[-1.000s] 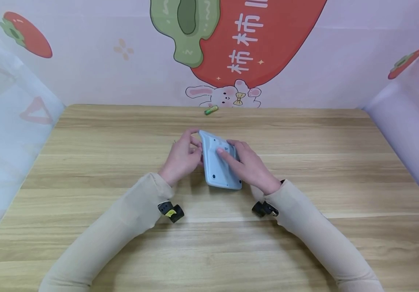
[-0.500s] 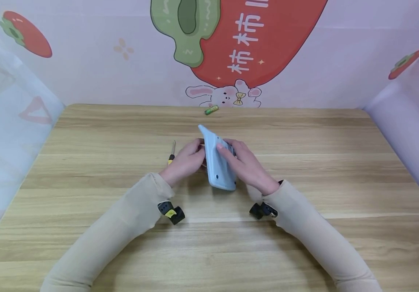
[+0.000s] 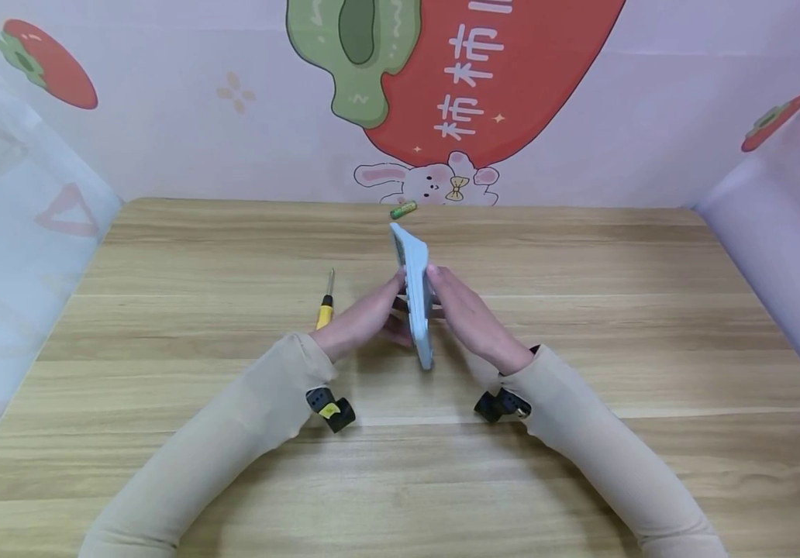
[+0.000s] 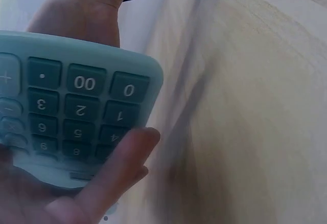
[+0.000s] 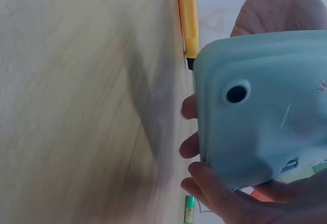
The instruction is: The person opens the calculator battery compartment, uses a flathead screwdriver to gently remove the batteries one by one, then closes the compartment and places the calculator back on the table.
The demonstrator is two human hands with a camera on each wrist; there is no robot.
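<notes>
A light-blue calculator (image 3: pixel 417 263) stands on edge between both hands, nearly side-on to the head view. My left hand (image 3: pixel 365 314) holds it on the keypad side; in the left wrist view its fingers (image 4: pixel 125 157) lie across the dark teal number keys (image 4: pixel 84 83). On the back side, my right hand (image 3: pixel 466 314) grips it, with thumb near the upper part. The right wrist view shows the calculator's back (image 5: pixel 255 127), a round black foot (image 5: pixel 236 94) and a small latch (image 5: pixel 290 164). Fingertips of both hands show at its lower edge there.
A yellow-handled screwdriver (image 3: pixel 325 310) lies left of the left hand, tip pointing away. One green battery (image 3: pixel 403 209) lies at the back edge of the wooden table (image 3: pixel 581 271). A printed cloth wall (image 3: pixel 177 139) stands behind it.
The calculator has turned from showing its back to standing almost edge-on. My left hand has slid down along its keypad side, and more of the screwdriver now shows.
</notes>
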